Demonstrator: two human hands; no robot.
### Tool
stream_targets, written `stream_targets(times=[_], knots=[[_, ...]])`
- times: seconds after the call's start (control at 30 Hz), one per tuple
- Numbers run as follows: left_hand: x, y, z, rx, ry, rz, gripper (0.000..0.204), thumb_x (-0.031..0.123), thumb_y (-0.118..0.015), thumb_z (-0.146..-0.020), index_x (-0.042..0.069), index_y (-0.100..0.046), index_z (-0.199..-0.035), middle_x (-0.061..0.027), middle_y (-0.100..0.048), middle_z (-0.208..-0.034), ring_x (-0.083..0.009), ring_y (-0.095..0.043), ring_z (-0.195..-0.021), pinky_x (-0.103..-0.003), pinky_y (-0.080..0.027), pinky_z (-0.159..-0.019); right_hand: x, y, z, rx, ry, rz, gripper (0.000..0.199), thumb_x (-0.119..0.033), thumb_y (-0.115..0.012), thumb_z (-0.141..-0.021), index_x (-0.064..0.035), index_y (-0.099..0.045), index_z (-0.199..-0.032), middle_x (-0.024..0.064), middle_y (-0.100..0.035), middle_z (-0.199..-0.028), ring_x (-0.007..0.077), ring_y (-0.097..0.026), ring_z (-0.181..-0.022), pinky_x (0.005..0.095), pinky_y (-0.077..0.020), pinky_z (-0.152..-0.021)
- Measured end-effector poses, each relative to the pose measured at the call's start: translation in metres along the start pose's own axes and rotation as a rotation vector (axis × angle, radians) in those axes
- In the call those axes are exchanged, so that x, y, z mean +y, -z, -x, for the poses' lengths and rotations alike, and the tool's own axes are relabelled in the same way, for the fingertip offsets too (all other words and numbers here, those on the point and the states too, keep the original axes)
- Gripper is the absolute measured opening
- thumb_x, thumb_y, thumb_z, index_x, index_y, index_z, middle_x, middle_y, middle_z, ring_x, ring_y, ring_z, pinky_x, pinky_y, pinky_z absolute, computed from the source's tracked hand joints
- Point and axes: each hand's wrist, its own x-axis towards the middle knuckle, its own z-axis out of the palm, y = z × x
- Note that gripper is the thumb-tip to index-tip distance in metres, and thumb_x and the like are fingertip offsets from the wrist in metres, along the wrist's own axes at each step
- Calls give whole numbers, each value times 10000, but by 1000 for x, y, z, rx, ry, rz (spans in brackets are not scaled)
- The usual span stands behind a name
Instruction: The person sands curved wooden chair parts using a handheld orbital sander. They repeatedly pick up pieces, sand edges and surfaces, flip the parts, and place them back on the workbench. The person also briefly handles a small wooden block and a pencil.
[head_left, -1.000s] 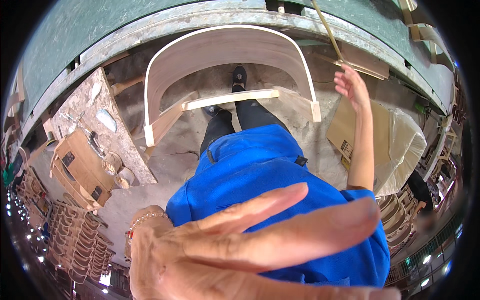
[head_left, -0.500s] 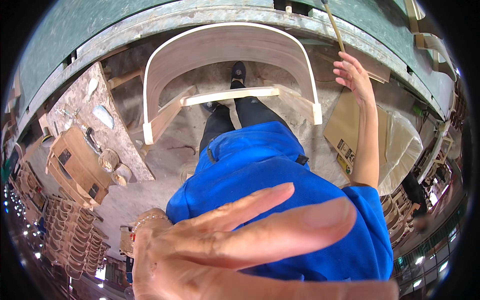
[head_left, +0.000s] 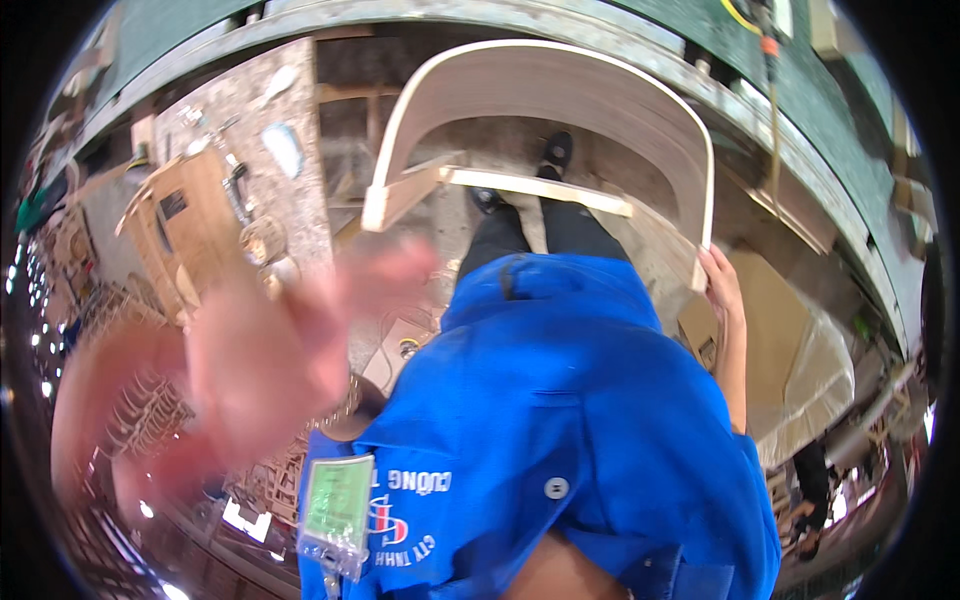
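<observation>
A pale U-shaped bent-plywood frame [head_left: 560, 95] stands before me at the bench, its bend away from me. A straight wooden crosspiece [head_left: 535, 190] with slanted side pieces spans its open side. My right hand [head_left: 722, 285] has its fingers curled onto the frame's right end. My left hand [head_left: 250, 350] is raised close to the camera at the left, smeared by motion. It looks apart from the frame's left end, and its finger pose is unclear.
A green-topped bench [head_left: 620, 15] runs along the far side. At left a worn board [head_left: 300, 130] carries tools, near a wooden panel [head_left: 190, 215] and a tape roll [head_left: 262, 240]. Flat cardboard [head_left: 755, 320] and plastic wrap [head_left: 815, 385] lie at right. A hose [head_left: 773, 130] hangs from the bench.
My right hand has come down from beside the hose onto the frame's right end. My left hand has swung from in front of my body to the left. The view has shifted.
</observation>
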Motion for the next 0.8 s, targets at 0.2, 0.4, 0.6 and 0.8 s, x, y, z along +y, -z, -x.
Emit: stream_targets(times=[0.2, 0.4, 0.6, 0.8], knots=[[-56, 104, 109, 1169, 192, -677, 562, 439, -509, -963, 94, -431, -1400, -156, -459, -1424, -299, -403, -1343, -500, -251, -1126, -11, -15, 7, 102, 65, -92, 487, -363, -636, -918, -44, -578, -1282, 3, -653, -937, 81, -585, -745, 215, -440, -555], [-126, 159, 174, 1287, 723, -420, 498, 298, -623, -905, 216, -490, -1378, -80, -444, -1414, -280, -389, -1308, -540, -456, -936, -29, -7, 20, -23, 68, -113, 426, -262, -647, -903, -55, -590, -1271, 19, -673, -978, 105, -644, -814, 212, -512, -621], [-132, 164, 174, 1351, 648, -394, 380, 287, -626, -915, 168, -567, -1270, -19, -613, -1146, -147, -615, -996, -333, -581, -722, -138, 7, -17, 230, 438, 555, 302, -268, -656, -877, -48, -689, -1080, 6, -652, -821, 59, -574, -739, 227, -471, -644], [-143, 169, 169, 1406, 653, -505, 413, 389, -668, -884, 177, -587, -1229, 4, -613, -1133, -123, -593, -988, -299, -547, -704, -340, -6, -111, 957, 1315, 973, 738, -449, -777, -721, -87, -532, -1316, 219, -655, -1061, 346, -616, -1003, 418, -468, -885]])
